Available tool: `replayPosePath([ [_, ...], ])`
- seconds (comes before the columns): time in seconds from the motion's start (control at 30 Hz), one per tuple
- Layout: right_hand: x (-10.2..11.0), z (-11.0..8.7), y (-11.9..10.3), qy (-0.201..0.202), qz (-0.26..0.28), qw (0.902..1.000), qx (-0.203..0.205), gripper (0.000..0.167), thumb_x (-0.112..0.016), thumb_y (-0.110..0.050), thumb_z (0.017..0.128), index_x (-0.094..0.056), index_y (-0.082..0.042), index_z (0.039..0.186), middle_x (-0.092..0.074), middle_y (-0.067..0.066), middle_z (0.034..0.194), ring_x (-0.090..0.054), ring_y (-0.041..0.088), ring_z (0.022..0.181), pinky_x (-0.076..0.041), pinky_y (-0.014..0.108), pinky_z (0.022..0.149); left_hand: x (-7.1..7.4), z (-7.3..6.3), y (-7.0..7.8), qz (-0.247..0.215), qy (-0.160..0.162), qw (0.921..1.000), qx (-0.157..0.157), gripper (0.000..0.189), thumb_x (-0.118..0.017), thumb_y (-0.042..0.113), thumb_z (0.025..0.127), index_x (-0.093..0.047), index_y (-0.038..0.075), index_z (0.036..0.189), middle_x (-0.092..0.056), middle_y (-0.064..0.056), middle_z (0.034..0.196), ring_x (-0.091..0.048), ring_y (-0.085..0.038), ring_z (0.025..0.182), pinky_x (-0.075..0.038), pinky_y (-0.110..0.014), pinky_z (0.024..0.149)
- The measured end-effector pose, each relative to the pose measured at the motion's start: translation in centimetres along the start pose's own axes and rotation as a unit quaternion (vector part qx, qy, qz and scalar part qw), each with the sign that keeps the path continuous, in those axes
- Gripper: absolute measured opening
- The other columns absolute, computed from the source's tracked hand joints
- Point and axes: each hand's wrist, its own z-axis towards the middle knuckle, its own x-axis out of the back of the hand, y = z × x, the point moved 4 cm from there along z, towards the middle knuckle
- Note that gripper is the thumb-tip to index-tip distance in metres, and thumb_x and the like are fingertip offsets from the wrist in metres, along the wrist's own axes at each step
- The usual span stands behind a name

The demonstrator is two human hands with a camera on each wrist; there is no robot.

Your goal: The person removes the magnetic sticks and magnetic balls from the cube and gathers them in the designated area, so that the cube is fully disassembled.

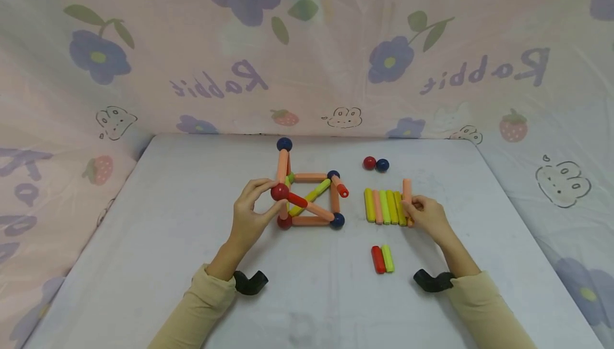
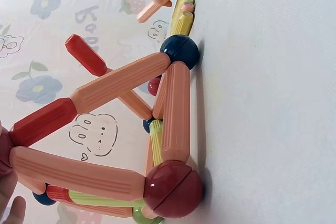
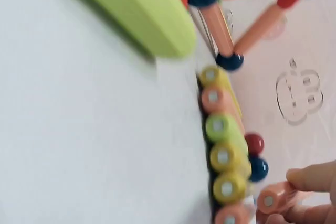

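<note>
My left hand (image 1: 250, 211) pinches a red ball (image 1: 280, 192) at an upper corner of a frame of magnetic rods and balls. From that ball a red rod (image 1: 297, 200) and an orange rod (image 1: 320, 211) slope down to a dark blue ball (image 1: 337, 220). Below it stands another red ball (image 2: 174, 189) at the base. My right hand (image 1: 428, 214) pinches an orange magnetic rod (image 1: 407, 191) between thumb and fingers, lifted over the right end of a row of rods (image 1: 385, 207). In the right wrist view the rod's magnet end faces the camera.
A loose red ball (image 1: 369, 163) and a blue ball (image 1: 382, 165) lie behind the row. Nearer me are a short red rod (image 1: 378, 259) and a short green rod (image 1: 387, 258). A short red-tipped rod (image 1: 342, 191) juts from the frame's back right corner. A patterned curtain (image 1: 307, 72) hangs behind the table.
</note>
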Motion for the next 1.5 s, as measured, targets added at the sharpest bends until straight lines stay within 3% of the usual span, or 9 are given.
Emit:
replayPosePath([
  [0.13, 0.9, 0.0, 2.0, -0.018, -0.013, 0.9994, -0.025, 0.05, -0.051, -0.029, 0.099, -0.052, 0.016, 0.124, -0.064, 0.03, 0.1, -0.06, 0.027, 0.083, -0.044, 0.022, 0.062, 0.1, 0.0, 0.1, -0.001, 0.001, 1.0, 0.001, 0.041, -0.08, -0.004, 0.072, -0.068, -0.004, 0.111, -0.063, -0.026, 0.105, -0.061, -0.02, 0.104, -0.043, -0.006, 0.101],
  [0.27, 0.9, 0.0, 2.9, -0.049, -0.023, 0.9977, -0.04, 0.054, -0.051, -0.03, 0.099, -0.047, 0.015, 0.128, -0.065, 0.028, 0.097, -0.059, 0.024, 0.08, -0.044, 0.023, 0.062, 0.1, 0.1, 0.2, 0.002, 0.001, 1.0, 0.002, 0.041, -0.08, -0.004, 0.072, -0.068, -0.004, 0.111, -0.064, -0.025, 0.105, -0.061, -0.021, 0.104, -0.042, -0.006, 0.101],
  [0.47, 0.8, 0.0, 2.8, -0.06, -0.023, 0.9966, -0.052, 0.053, -0.052, -0.028, 0.099, -0.047, 0.016, 0.128, -0.064, 0.02, 0.086, -0.053, 0.012, 0.065, -0.044, 0.024, 0.057, 0.1, 0.1, 0.1, 0.004, -0.001, 1.0, 0.004, 0.042, -0.08, -0.004, 0.072, -0.067, -0.003, 0.112, -0.064, -0.024, 0.106, -0.061, -0.022, 0.104, -0.042, -0.006, 0.102],
  [0.6, 1.0, -0.1, 2.3, -0.044, -0.041, 0.9974, -0.039, 0.051, -0.054, -0.027, 0.098, -0.049, 0.015, 0.126, -0.062, 0.017, 0.081, -0.052, 0.013, 0.061, -0.042, 0.023, 0.054, 0.2, 0.1, 0.1, 0.003, 0.0, 1.0, 0.006, 0.041, -0.08, -0.004, 0.072, -0.068, -0.003, 0.112, -0.064, -0.024, 0.106, -0.061, -0.021, 0.104, -0.042, -0.006, 0.102],
  [0.77, 1.3, -0.9, -0.3, 0.023, -0.052, 0.9982, 0.017, 0.041, -0.059, -0.02, 0.094, -0.056, 0.013, 0.118, -0.061, 0.021, 0.082, -0.051, 0.018, 0.066, -0.039, 0.021, 0.053, 0.2, 0.1, 0.1, 0.001, 0.0, 1.0, 0.005, 0.041, -0.08, -0.004, 0.072, -0.067, -0.003, 0.112, -0.063, -0.026, 0.106, -0.061, -0.021, 0.105, -0.042, -0.005, 0.101],
  [0.9, 0.7, -1.4, -3.9, 0.048, -0.003, 0.9954, 0.083, 0.034, -0.065, -0.014, 0.091, -0.061, 0.009, 0.115, -0.061, 0.017, 0.084, -0.051, 0.014, 0.07, -0.042, 0.015, 0.052, 0.2, 0.1, 0.1, -0.002, 0.002, 1.0, 0.004, 0.041, -0.08, -0.004, 0.072, -0.068, -0.003, 0.112, -0.064, -0.025, 0.106, -0.061, -0.021, 0.104, -0.042, -0.005, 0.101],
  [1.07, -0.8, -1.8, -8.1, 0.062, 0.05, 0.9834, 0.163, 0.034, -0.073, -0.009, 0.084, -0.064, 0.004, 0.113, -0.067, 0.017, 0.093, -0.062, 0.021, 0.084, -0.051, 0.011, 0.066, 0.2, 0.1, 0.1, -0.004, 0.003, 1.0, -0.002, 0.042, -0.08, -0.005, 0.071, -0.067, -0.004, 0.112, -0.064, -0.024, 0.106, -0.061, -0.023, 0.103, -0.043, -0.006, 0.101],
  [1.3, -3.6, -1.7, -11.7, 0.095, 0.068, 0.9532, 0.279, 0.046, -0.08, -0.004, 0.075, -0.063, 0.002, 0.118, -0.068, 0.018, 0.112, -0.067, 0.03, 0.097, -0.06, 0.041, 0.077, 0.2, 0.1, 0.3, -0.008, 0.003, 0.9999, -0.007, 0.043, -0.081, -0.004, 0.071, -0.068, -0.003, 0.111, -0.064, -0.025, 0.106, -0.061, -0.023, 0.103, -0.043, -0.006, 0.101],
  [1.5, -4.8, -0.9, -12.7, 0.107, 0.065, 0.9436, 0.307, 0.041, -0.075, 0.001, 0.079, -0.064, 0.001, 0.119, -0.07, 0.017, 0.116, -0.067, 0.031, 0.101, -0.059, 0.043, 0.081, 0.1, 0.1, 0.3, -0.003, 0.003, 0.9999, -0.009, 0.043, -0.081, -0.004, 0.071, -0.068, -0.002, 0.112, -0.065, -0.022, 0.106, -0.061, -0.025, 0.102, -0.043, -0.006, 0.101],
])
